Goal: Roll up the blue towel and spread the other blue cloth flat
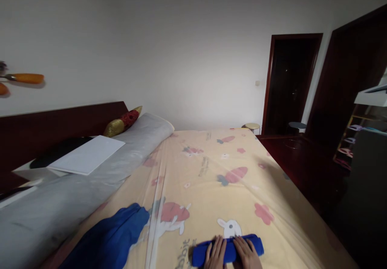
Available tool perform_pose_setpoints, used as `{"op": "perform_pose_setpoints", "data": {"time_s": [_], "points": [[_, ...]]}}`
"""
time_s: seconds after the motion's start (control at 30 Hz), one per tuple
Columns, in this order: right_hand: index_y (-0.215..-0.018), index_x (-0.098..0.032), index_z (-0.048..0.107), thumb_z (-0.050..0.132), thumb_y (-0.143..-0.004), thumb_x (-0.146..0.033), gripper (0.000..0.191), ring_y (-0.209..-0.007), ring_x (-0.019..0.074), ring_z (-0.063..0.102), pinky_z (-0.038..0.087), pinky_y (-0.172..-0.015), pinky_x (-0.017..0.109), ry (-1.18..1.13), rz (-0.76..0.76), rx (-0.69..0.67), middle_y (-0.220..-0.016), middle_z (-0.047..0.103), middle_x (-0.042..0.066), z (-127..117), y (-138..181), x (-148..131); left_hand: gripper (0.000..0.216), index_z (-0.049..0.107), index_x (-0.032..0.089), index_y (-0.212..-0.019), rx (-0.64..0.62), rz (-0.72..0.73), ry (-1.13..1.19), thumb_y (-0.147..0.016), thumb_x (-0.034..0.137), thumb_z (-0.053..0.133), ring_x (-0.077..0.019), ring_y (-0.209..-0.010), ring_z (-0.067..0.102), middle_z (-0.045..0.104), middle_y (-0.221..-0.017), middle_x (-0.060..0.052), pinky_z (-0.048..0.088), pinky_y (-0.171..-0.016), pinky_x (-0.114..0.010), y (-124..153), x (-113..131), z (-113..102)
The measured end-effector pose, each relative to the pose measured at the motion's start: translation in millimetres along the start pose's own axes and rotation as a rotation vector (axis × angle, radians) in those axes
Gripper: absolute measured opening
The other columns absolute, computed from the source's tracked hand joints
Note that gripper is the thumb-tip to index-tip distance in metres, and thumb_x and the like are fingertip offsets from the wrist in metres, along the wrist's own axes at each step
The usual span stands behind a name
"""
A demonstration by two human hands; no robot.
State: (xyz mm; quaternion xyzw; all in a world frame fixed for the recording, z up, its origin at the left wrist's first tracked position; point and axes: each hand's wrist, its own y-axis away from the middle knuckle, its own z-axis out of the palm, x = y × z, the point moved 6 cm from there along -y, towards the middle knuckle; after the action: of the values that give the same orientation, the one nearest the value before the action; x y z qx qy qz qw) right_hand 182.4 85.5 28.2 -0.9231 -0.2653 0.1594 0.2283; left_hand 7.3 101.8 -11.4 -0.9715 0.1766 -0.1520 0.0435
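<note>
A bright blue piece of fabric, rolled into a short thick bundle (256, 245), lies on the bed near the bottom edge of the view. My left hand (215, 253) rests on the left half of the roll, palm down, fingers stretched over its top. On the right half lies my right hand (246, 253) in the same way, its fingers extended and slightly apart. Blue fabric shows between the hands and beyond them at both ends. The underside of the roll is hidden. To the left, another blue cloth (111, 236) sits crumpled on the bed.
The bed carries a yellow sheet (205, 192) printed with rabbits and carrots. Along the headboard (75, 117) are a long grey pillow (142, 152), a white flat board (87, 154) and a red-gold cushion (123, 121). Stools (252, 126) and a rack (347, 140) stand beyond the right side.
</note>
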Motion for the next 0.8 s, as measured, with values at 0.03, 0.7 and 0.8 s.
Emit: {"op": "perform_pose_setpoints", "data": {"time_s": [0.03, 0.7, 0.8], "points": [[-0.132, -0.026, 0.05, 0.054, -0.066, -0.021, 0.066, -0.117, 0.0229, 0.059, 0.049, -0.097, 0.033, -0.036, 0.051, -0.045, -0.132, 0.057, 0.002, -4, 2, 8, 0.077, 0.028, 0.033, -0.141, -0.019, 0.004, -0.011, -0.069, 0.023, 0.053, -0.0228, -0.139, 0.037, 0.033, -0.15, 0.005, 0.036, -0.116, -0.043, 4, -6, -13], [-0.133, -0.027, 0.049, 0.045, -0.058, -0.005, 0.078, -0.139, 0.0266, 0.034, 0.025, -0.114, 0.055, -0.092, 0.613, -0.436, -0.147, 0.041, 0.004, -32, -20, 14, 0.075, 0.034, 0.023, -0.141, -0.361, -0.244, 0.112, -0.069, 0.034, 0.047, -0.0197, -0.148, 0.014, 0.026, -0.158, -0.002, 0.004, -0.122, -0.045, -3, 7, -99], [-0.133, -0.026, 0.048, 0.048, -0.065, -0.016, 0.069, -0.138, 0.0273, 0.036, 0.028, -0.114, 0.053, -0.213, 0.531, -0.403, -0.147, 0.042, 0.004, -3, -28, -3, 0.076, 0.03, 0.022, -0.143, -0.324, -0.149, 0.238, -0.07, 0.036, 0.047, -0.0187, -0.147, 0.016, 0.028, -0.157, -0.003, 0.008, -0.123, -0.042, -14, 26, -68]]}}
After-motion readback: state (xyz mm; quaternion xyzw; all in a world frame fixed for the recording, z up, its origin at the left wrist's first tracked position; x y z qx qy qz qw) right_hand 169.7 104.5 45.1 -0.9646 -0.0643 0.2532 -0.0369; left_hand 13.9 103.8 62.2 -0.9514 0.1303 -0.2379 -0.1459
